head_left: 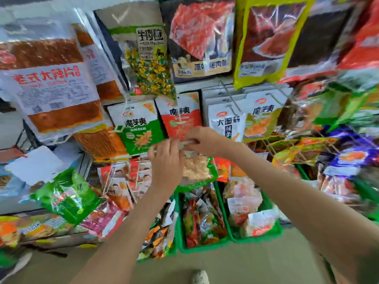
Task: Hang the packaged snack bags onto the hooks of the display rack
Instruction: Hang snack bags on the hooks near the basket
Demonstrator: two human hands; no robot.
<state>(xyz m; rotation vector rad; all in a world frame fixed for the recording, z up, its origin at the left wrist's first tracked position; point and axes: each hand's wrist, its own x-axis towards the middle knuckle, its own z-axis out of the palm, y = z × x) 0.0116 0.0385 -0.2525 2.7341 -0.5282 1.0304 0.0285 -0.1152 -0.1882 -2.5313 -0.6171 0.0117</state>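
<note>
Green-rimmed, clear, crinkly plastic snack bag [198,170] hangs upright, long axis vertical, top edge uppermost. Its top edge is pinched by the left hand [166,160] and the right hand [203,140].

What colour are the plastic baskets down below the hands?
The baskets are bright green, clearest in the head view.

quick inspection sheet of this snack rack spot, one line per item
surface: tan floor below; no table seen
job's things: snack bag, green-edged, held up in front of the rack; wire hooks already carry hanging bags
clutter: green baskets full of loose packets; green packet lying at left
grippers: left hand and right hand both grip the snack bag's top edge
cables: nothing seen
surroundings: large jerky bags hang above
</note>
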